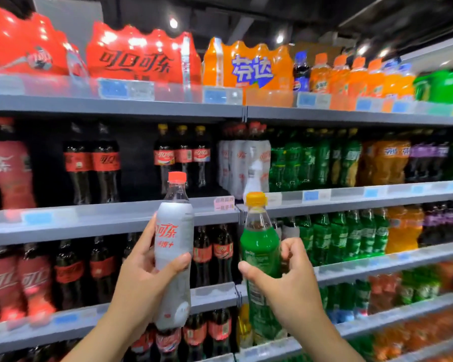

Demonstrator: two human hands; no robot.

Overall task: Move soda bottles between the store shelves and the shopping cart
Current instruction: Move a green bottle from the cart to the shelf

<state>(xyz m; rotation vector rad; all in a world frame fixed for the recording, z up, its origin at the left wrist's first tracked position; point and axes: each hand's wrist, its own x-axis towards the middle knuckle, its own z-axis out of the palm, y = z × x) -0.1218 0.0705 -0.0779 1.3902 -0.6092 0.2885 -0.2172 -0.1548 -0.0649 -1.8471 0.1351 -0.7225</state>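
My left hand (pixel 139 278) grips a white-labelled cola bottle (pixel 174 231) with a red cap, held upright in front of the shelves. My right hand (pixel 290 286) grips a green soda bottle (pixel 259 246) with a yellow-orange cap, also upright and just to the right of the white one. The two bottles stand side by side without touching, raised before the second shelf rail (pixel 89 218). No shopping cart is in view.
Grey store shelves (pixel 351 116) fill the view. Red cola multipacks (pixel 136 58) and an orange multipack (pixel 249 66) sit on top. Dark cola bottles (pixel 92 163) line the left, green bottles (pixel 314 160) and orange bottles (pixel 392 160) the right.
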